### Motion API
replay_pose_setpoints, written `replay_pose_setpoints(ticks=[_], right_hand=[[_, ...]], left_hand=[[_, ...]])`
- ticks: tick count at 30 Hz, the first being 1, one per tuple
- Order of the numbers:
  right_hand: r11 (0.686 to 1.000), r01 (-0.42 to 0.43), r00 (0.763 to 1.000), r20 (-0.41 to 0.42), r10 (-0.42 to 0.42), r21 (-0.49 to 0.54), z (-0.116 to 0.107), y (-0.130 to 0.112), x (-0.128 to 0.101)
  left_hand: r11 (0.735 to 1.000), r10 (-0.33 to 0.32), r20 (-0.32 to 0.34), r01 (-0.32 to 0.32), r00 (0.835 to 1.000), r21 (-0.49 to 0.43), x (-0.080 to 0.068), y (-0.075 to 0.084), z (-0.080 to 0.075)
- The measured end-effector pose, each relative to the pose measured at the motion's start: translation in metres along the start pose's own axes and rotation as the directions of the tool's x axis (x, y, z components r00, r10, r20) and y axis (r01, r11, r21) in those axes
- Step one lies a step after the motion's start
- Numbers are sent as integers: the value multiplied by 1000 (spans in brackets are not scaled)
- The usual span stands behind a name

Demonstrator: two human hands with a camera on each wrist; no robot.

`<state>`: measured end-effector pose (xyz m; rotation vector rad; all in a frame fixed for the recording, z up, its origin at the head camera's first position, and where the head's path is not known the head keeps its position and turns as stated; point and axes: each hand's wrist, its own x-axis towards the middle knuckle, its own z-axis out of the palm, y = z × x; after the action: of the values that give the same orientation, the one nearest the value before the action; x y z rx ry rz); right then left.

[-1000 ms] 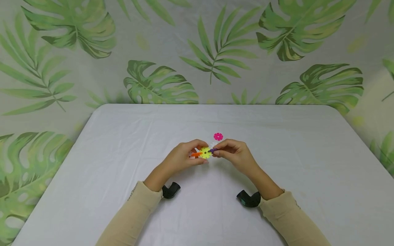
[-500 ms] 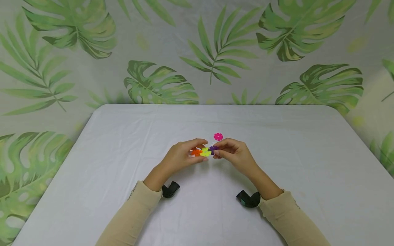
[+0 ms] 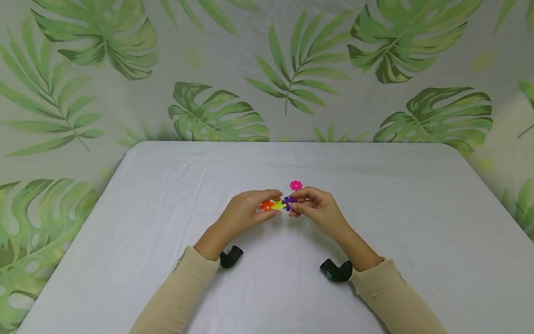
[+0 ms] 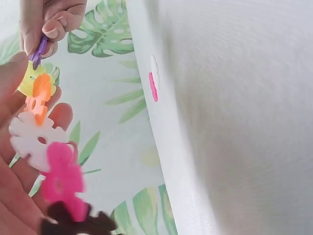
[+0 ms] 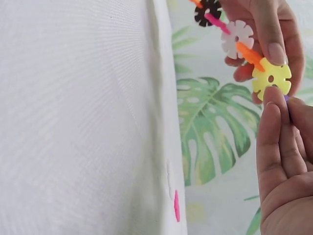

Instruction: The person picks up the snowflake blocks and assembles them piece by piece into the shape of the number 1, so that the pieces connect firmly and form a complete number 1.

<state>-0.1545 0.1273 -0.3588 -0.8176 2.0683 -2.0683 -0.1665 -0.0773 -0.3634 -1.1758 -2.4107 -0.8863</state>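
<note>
Head view, from the left: a beige sleeve (image 3: 175, 287) with a black curved fitting (image 3: 231, 257) at its cuff leads to the left hand (image 3: 244, 211), raised over the white-covered desk (image 3: 292, 301), in front of a leaf-printed cloth (image 3: 225, 55). Its thumb and curled fingers hold a row of notched discs by the yellow disc (image 3: 278, 205). Nearest the left palm, best seen from the wrist cameras, come a black disc (image 5: 208, 12), a pink disc (image 4: 63, 178) and a white disc (image 5: 238, 39), each slotted to its neighbour, then an orange disc (image 3: 267, 205) joined to the yellow one. At the row's right end a purple disc (image 3: 288, 203) touches the yellow edge; how deep it sits in the slot I cannot tell. Behind the row, a loose pink disc (image 3: 296, 185) lies flat on the desk, a loose white disc (image 4: 156, 68) just beside it. Farther right, the right hand (image 3: 321, 208) pinches the purple disc between thumb and fingers, a second black fitting (image 3: 336, 271) below its wrist.
</note>
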Motion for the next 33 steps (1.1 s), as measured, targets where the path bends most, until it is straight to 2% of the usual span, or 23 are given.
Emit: replay_pose_setpoints(ticks=[8,21,33], right_hand=[[998,-33,999,-3,33,52,-1,10,0],[993,-66,998,-5,67,93,2,17,0],[993,-97,995,1,97,68,-1,18,-1]], left_hand=[[1000,-17,19,17,1000,9,0,3,2],[996,-24,12,25,1000,-83,0,3,7],[994,-39,-5,38,999,-106,0,3,5]])
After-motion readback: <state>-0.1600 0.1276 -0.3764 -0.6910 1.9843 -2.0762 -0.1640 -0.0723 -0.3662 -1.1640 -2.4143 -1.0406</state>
